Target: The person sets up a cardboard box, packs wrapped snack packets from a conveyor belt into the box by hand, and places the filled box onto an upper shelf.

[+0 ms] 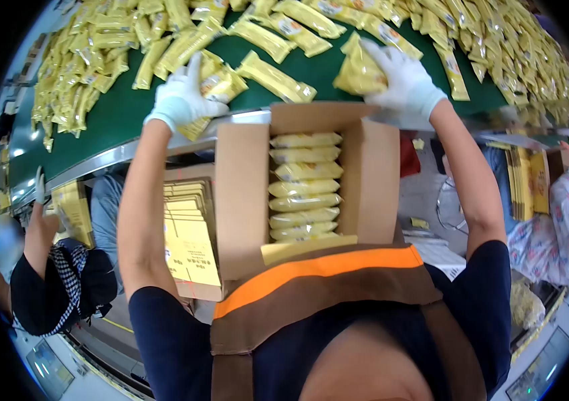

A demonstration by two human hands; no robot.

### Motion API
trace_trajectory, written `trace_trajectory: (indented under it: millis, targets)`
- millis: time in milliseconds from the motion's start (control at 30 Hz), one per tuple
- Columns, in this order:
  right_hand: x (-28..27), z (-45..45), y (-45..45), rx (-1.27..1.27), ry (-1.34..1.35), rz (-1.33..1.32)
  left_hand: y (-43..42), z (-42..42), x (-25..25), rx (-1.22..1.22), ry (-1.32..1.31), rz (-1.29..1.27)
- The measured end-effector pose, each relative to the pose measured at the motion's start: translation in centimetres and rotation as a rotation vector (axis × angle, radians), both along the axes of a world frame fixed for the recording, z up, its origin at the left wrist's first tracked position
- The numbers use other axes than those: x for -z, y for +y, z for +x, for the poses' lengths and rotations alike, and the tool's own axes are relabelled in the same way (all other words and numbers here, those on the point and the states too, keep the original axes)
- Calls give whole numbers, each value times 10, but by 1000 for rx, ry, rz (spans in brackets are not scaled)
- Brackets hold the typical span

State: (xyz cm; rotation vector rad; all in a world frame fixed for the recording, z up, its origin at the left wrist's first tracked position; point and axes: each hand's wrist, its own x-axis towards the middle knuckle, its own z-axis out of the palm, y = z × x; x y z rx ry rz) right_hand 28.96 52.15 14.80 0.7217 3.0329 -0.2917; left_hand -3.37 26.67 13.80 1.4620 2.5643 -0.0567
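My left hand (187, 97), in a white glove, is closed around yellow wrapped packets (223, 81) at the near edge of the green belt. In my right hand (405, 79), also gloved, is a bunched yellow packet (359, 70); whether more are under it I cannot tell. Between my forearms stands an open cardboard box (244, 194) with its flaps spread. Inside it, a row of yellow packets (306, 187) stands on edge, one behind another. One loose yellow packet (274, 77) lies on the belt between my hands.
Heaps of yellow packets (94, 67) cover much of the green belt (131, 110), left and right. A metal rail (104, 159) runs along its near edge. Flat yellow cartons (191, 240) are stacked left of the box. Co-workers' arms show at far left (40, 234) and far right (568, 194).
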Motion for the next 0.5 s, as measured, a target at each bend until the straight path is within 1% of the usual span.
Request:
trace_trajectory:
  millis: [33,67,100,133,200,267,300,333,367,400,433,467,500]
  targets:
    - [0,4,1,-8,146,-84,-5,-1,6,4,-21,61]
    - [-2,12,-2,28,461,-367,-13,-10,16,26,-96,150]
    - [-30,20,-7,124,544,-960,-22,-21,23,45,-166,239]
    - [-57,30,-20,37,482,-1023,-31,-22,18,29,-280,374]
    - [-107,48,-57,-158,382,-1143,-53,-3,-14,-131,-706,545]
    - [-121,46,-106,-404,268,-725,-70,15,-60,-156,-1071,678]
    - [-119,28,-137,-514,182,-255,-79,24,-80,-133,-1196,737]
    - [-105,21,-159,-562,72,-94,-81,40,-97,-74,-1298,736]
    - [-87,16,-179,-610,-42,73,-77,63,-112,35,-1390,682]
    - [-80,2,-197,-628,-227,113,-69,89,-123,156,-1450,597]
    - [-70,-6,-210,-645,-412,155,-58,113,-129,283,-1450,499]
    - [-10,3,-220,-514,-93,-8,-46,132,-129,420,-1355,419]
    - [-9,8,-223,-471,-35,-138,-35,143,-118,620,-1026,423]
